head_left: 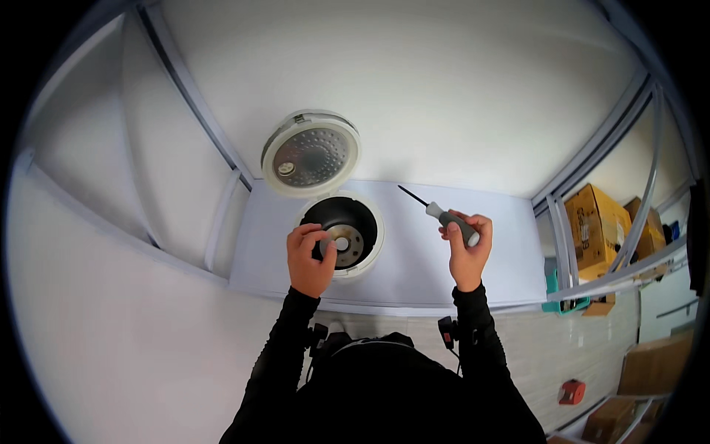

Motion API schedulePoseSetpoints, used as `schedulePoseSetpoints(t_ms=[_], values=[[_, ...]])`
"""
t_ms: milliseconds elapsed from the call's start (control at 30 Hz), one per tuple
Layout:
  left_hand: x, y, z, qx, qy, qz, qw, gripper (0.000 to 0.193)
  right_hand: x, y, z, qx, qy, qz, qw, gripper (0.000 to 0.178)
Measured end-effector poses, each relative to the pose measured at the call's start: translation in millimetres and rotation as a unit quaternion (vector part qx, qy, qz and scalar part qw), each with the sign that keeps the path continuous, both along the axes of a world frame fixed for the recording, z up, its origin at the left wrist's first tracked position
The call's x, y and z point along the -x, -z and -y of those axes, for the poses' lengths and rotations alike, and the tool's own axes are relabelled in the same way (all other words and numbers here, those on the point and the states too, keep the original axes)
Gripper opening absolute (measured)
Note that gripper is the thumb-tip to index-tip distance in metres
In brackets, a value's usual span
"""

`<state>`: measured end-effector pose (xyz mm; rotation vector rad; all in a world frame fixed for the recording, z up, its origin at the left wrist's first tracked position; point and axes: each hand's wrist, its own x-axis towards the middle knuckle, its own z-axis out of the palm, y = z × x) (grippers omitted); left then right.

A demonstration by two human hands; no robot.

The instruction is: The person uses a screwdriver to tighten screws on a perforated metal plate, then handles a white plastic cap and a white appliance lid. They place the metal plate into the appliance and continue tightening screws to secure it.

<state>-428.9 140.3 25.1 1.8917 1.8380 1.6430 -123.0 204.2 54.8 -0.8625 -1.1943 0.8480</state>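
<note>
A white rice cooker (380, 235) stands on the table with its lid (347, 157) tipped up and back. Its inner pot is out, so the dark inside wall and the round metal heating plate (356, 246) show. Over the cooker's left side hovers my left hand (308, 260), fingers curved and thumb apart from them, with nothing visible between. Whether it touches the rim I cannot tell. To the right, above the tabletop, my right hand (469, 251) is closed round the grey handle of a screwdriver (436, 210). The dark shaft points up and left, away from me.
The pale tabletop (407, 277) ends in a straight front edge close to my body. A white wall (414, 96) rises behind it, and metal frame posts flank both sides. Cardboard boxes (597, 231) and a teal bin (553, 296) lie beyond the right end. A red object (572, 392) sits on the floor.
</note>
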Motion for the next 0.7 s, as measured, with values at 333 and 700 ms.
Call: schedulePoseSetpoints(t_ms=[333, 700], values=[[39.4, -25.2, -27.7, -0.105, -0.112, 0.005, 0.988, 0.062, 15.9, -61.9, -18.3, -0.105, -0.098, -0.029, 0.989, 0.031], [96.0, -42.8, -106.3, -0.104, -0.071, 0.043, 0.991, 0.092, 86.4, -130.7, -44.9, -0.153, -0.112, 0.054, 0.980, 0.032]])
